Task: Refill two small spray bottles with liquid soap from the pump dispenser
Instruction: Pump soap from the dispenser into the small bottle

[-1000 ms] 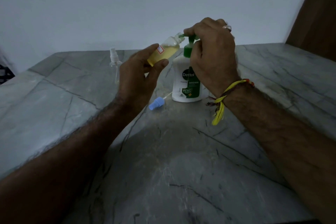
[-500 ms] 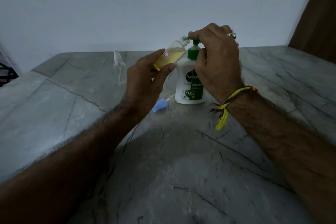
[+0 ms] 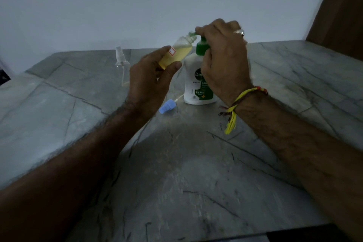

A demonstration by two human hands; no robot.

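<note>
My left hand (image 3: pixel 151 78) grips a small clear spray bottle (image 3: pixel 177 53), tilted, part full of yellow liquid, its open neck up against the green pump spout. My right hand (image 3: pixel 224 61) closes over the green pump head of the white soap dispenser (image 3: pixel 193 84), which stands upright on the marble table. The bottle's blue spray cap (image 3: pixel 167 105) with its dip tube lies on the table just left of the dispenser. A second clear spray bottle (image 3: pixel 122 67), capped and nearly empty, stands farther left.
The grey veined marble table (image 3: pixel 196 173) runs to a white wall behind. A brown wooden panel (image 3: pixel 339 10) stands at the far right. A dark object (image 3: pixel 4 78) shows at the left edge.
The view has shifted slightly. Both hands keep their holds, the small bottle's neck staying at the pump spout under my right hand.
</note>
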